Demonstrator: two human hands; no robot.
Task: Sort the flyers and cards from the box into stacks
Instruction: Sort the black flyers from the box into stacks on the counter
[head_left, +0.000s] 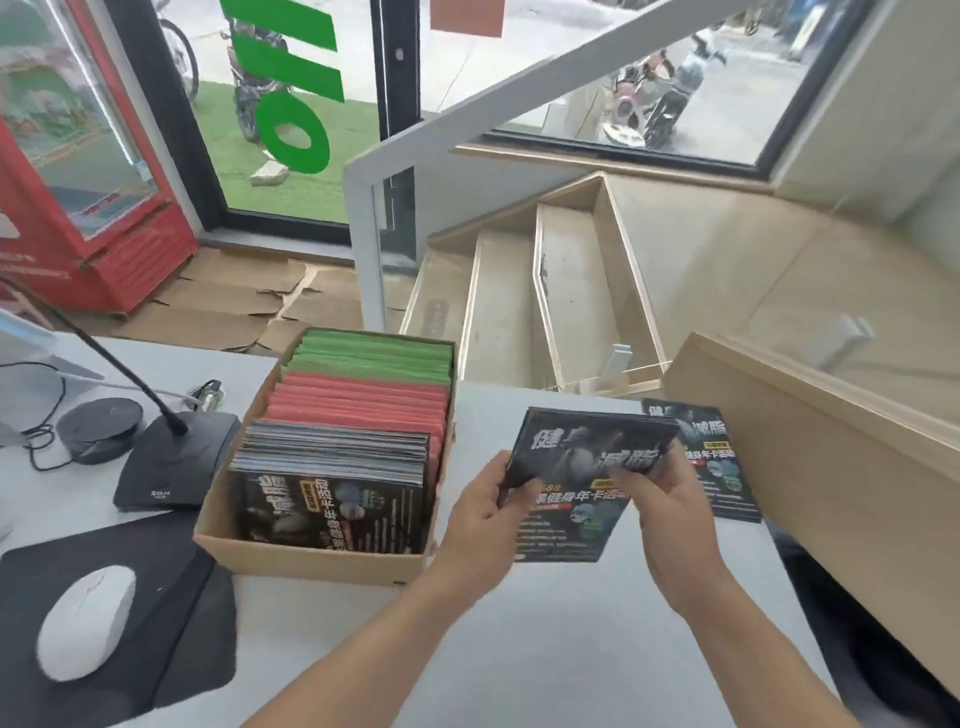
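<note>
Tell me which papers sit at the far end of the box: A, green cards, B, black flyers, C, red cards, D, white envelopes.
A: the green cards fill the far end of the box, with the red cards in the middle and the black flyers nearest.

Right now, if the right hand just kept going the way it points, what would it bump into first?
Probably the flyer stack lying on the desk just beyond the right hand, which grips a bundle of flyers. Depth is hard to judge; the wooden ledge lies past it.

white desk (545, 649) | box (311, 558) | mouse pad (171, 613) | flyer stack (727, 483)
</note>
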